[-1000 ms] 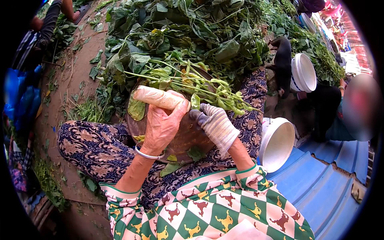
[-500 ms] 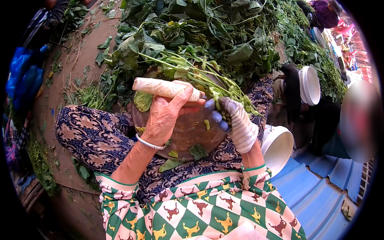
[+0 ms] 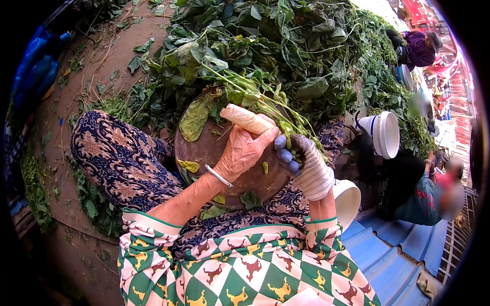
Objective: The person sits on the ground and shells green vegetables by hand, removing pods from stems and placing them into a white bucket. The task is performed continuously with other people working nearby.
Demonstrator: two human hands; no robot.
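My left hand [image 3: 244,150], bare with a silver bangle at the wrist, is shut on a pale wooden handle [image 3: 245,118] wrapped in tape. My right hand [image 3: 305,159], in a white knit glove with blue fingertips, grips a bunch of green leafy stems [image 3: 255,94] that stretches up and left. Both hands meet over a round brown wooden block [image 3: 214,148] resting on my lap. A large loose leaf [image 3: 196,117] and small leaf scraps lie on the block. The blade end of the handle is hidden behind my hands.
A big heap of green leafy plants [image 3: 286,46] fills the ground ahead. White buckets [image 3: 385,133] [image 3: 347,201] stand at my right. Another person [image 3: 426,191] sits at the right, a further one [image 3: 418,48] at the far right. Leaf litter dots the dirt ground [image 3: 76,102] at left.
The bunch of stems has been drawn in closer over the block, and my right hand has slid in against my left hand. The view has shifted slightly left.
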